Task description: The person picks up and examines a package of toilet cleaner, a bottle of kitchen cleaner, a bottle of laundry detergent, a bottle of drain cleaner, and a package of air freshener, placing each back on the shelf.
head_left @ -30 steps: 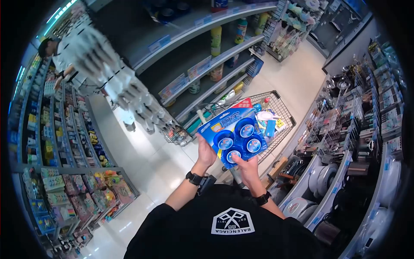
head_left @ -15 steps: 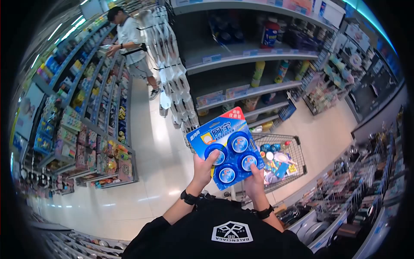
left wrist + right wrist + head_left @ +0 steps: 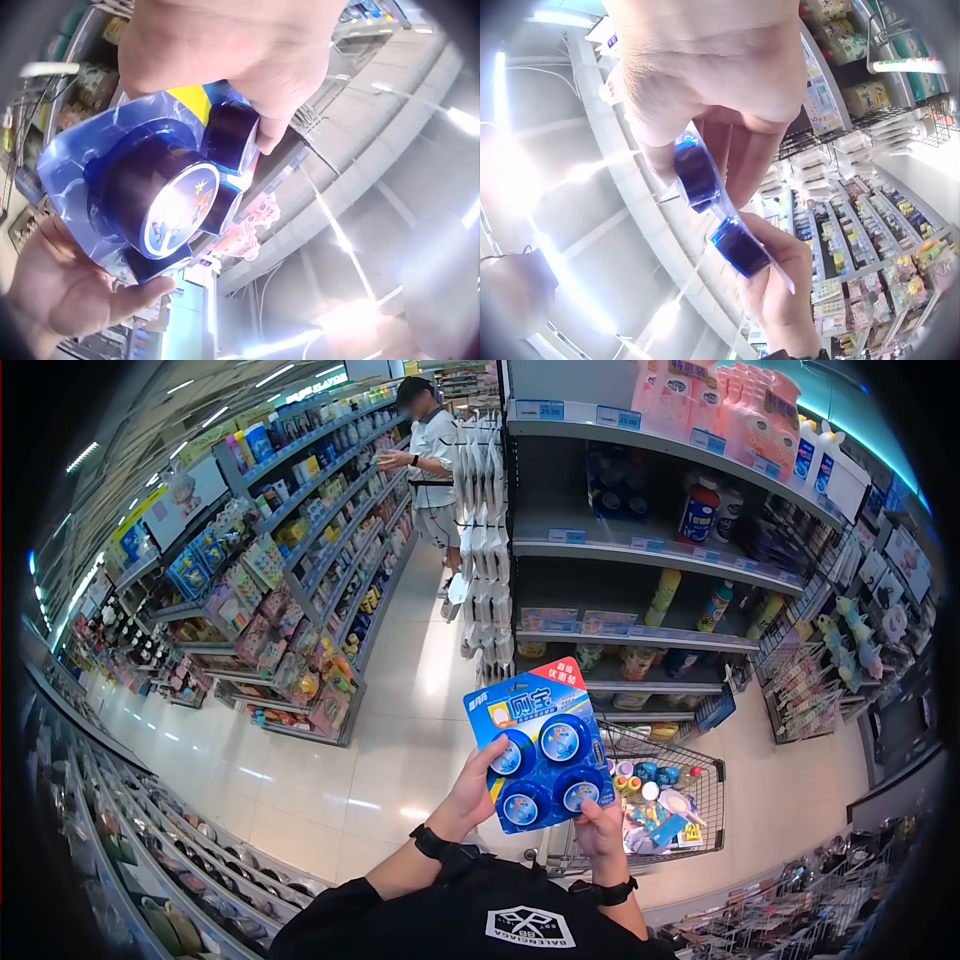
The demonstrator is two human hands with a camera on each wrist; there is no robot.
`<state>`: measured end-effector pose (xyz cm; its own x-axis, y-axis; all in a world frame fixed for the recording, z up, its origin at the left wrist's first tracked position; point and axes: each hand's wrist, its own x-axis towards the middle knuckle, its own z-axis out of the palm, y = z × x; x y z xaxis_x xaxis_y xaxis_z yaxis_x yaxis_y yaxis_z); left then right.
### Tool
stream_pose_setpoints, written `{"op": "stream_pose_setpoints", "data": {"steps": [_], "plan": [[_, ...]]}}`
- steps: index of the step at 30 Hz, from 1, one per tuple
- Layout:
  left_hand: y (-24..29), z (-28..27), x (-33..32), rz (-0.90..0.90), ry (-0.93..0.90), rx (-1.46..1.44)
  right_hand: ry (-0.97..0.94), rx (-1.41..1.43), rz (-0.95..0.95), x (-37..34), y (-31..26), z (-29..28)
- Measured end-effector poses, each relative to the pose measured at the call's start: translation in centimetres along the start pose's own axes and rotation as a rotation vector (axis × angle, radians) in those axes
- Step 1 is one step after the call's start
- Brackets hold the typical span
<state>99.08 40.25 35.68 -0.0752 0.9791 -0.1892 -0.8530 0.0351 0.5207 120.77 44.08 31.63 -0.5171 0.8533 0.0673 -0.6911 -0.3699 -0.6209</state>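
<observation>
A blue blister pack of toilet cleaner blocks [image 3: 546, 762], with several round tubs under clear plastic and a red corner, is held up in front of the chest. My left hand [image 3: 468, 792] grips its left edge, thumb over the upper left tub. At the lower right corner my right hand [image 3: 601, 832] pinches the card, its thumb on the front. In the left wrist view a dark blue tub [image 3: 161, 196] bulges close to the camera. Edge-on in the right wrist view, the pack [image 3: 718, 214] has the fingers of my right hand behind it.
A wire shopping cart [image 3: 708, 830] holding bottles and packets stands right of the pack. Shelves [image 3: 640, 550] with bottles rise ahead, bordered by hanging white packs [image 3: 485, 550]. Down the left aisle a person [image 3: 430, 470] stands at stocked shelves [image 3: 330, 490]. Racks of kitchenware [image 3: 170, 860] line the near side.
The head view has swung left and up, showing more shelf and aisle. My left hand has shifted its thumb onto the pack's front; both hands still hold the pack, now more upright.
</observation>
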Motion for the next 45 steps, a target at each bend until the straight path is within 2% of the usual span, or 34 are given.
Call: {"op": "stream_pose_setpoints", "data": {"steps": [1,3,4,6,11,12,14,16,18,19,23,24,25,26,28,29,30,31,32,33,34,36,38,40,42,45], "plan": [[-0.2,0.3,-0.3,0.007,0.001,-0.005,0.04,-0.03,-0.027,0.2,-0.1,-0.3],[-0.8,0.8,-0.7,0.143,0.023,0.162,0.101,-0.095,-0.079,0.4,-0.7,0.0],[-1.0,1.2,-0.9,0.139,0.022,0.15,0.127,-0.111,-0.092,0.6,-0.9,0.3],[-1.4,2.0,-1.3,0.224,0.047,0.322,0.138,-0.156,-0.151,1.0,-0.9,0.6],[-1.4,3.5,-0.3,0.391,0.133,0.374,0.15,-0.145,-0.24,1.3,-1.4,3.0],[-0.8,3.8,0.1,0.376,0.131,0.368,0.165,-0.152,-0.241,1.8,-2.2,2.8],[0.5,3.7,0.8,0.414,-0.014,0.516,0.103,0.082,-0.036,2.6,-4.1,1.8],[1.2,4.0,1.0,0.388,-0.049,0.532,0.114,0.041,-0.022,3.2,-5.3,2.7],[1.8,3.3,1.4,0.312,-0.149,0.707,0.086,-0.27,-0.024,3.7,-5.5,2.8],[1.8,2.7,1.8,0.282,-0.2,0.76,0.171,-0.395,-0.025,3.9,-5.1,2.9],[2.4,2.6,2.7,0.205,-0.195,0.768,0.217,-0.407,-0.072,5.0,-4.7,3.5],[2.0,2.6,2.8,0.457,-0.056,1.003,0.218,-0.412,-0.079,5.3,-4.5,4.0],[1.7,2.5,3.0,0.716,0.095,1.225,0.254,-0.486,-0.173,5.7,-4.1,4.5],[1.8,1.7,3.1,0.704,0.042,1.354,0.29,-0.559,-0.265,5.9,-3.6,5.1],[1.8,2.2,3.1,0.719,-0.179,1.344,0.292,-0.808,-0.466,6.5,-2.6,7.5],[1.1,2.2,3.7,0.617,-0.321,1.133,0.247,-1.023,-0.517,6.5,-2.5,8.2],[0.1,2.3,3.9,0.65,-0.36,0.991,0.196,-1.238,-0.566,6.6,-2.4,8.9],[-0.7,2.1,3.6,0.509,-0.36,0.802,0.074,-1.434,-0.757,7.1,-2.6,9.6],[-1.0,1.5,3.3,0.371,-0.358,0.619,-0.016,-1.508,-0.659,6.8,-3.0,10.6],[-0.2,0.7,4.0,0.389,-0.404,0.708,-0.064,-1.563,-0.641,6.5,-3.2,11.8],[-0.3,0.4,4.2,0.352,-0.357,0.513,-0.114,-1.617,-0.622,6.5,-3.2,12.7],[1.0,0.6,3.7,0.154,-0.359,0.154,-0.179,-1.609,-0.616,6.5,-3.3,13.0],[1.9,1.5,3.3,0.13,-0.364,0.052,-0.237,-1.611,-0.602,6.2,-3.9,12.4],[2.6,1.5,3.3,0.109,-0.368,-0.062,-0.348,-1.491,-0.524,6.2,-4.2,11.2],[3.1,1.0,3.0,0.167,-0.268,-0.057,-0.292,-1.423,-0.493,5.9,-4.6,10.8],[3.5,0.1,2.5,0.131,-0.321,-0.114,0.02,-1.643,-0.741,5.9,-5.0,10.6]]}}
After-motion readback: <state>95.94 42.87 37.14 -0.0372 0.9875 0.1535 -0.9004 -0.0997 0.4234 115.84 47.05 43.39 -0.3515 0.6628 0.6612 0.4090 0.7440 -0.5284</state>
